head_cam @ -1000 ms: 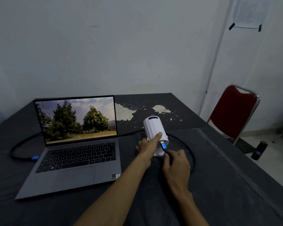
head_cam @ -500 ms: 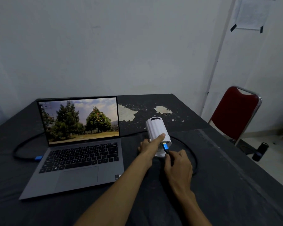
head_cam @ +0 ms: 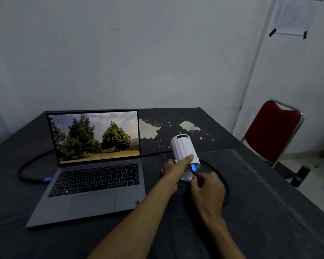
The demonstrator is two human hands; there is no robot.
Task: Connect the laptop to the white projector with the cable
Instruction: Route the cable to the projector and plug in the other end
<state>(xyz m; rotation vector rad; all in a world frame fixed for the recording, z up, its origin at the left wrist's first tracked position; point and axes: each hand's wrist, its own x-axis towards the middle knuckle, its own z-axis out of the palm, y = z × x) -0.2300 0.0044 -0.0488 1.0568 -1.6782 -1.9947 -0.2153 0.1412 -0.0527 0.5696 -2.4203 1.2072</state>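
Observation:
The open grey laptop [head_cam: 94, 176] stands on the left of the dark table [head_cam: 251, 212], its screen showing trees. The white cylindrical projector [head_cam: 182, 146] lies on its side to the laptop's right. My left hand [head_cam: 173, 168] grips the projector's near end, index finger laid over its top. My right hand [head_cam: 207, 187] pinches the black cable [head_cam: 223, 176] just behind its blue plug [head_cam: 193, 168], whose tip sits at the projector's rear face. The cable's other blue plug [head_cam: 47, 179] rests at the laptop's left edge.
A red chair [head_cam: 271, 131] with a metal frame stands off the table's right edge. A dark bottle [head_cam: 300, 174] stands on the floor beside it. The cable loops behind the laptop and around the projector. White patches mark the far tabletop.
The blue plug has moved a little closer into the projector's rear face. Both hands keep their grips; the view has shifted slightly.

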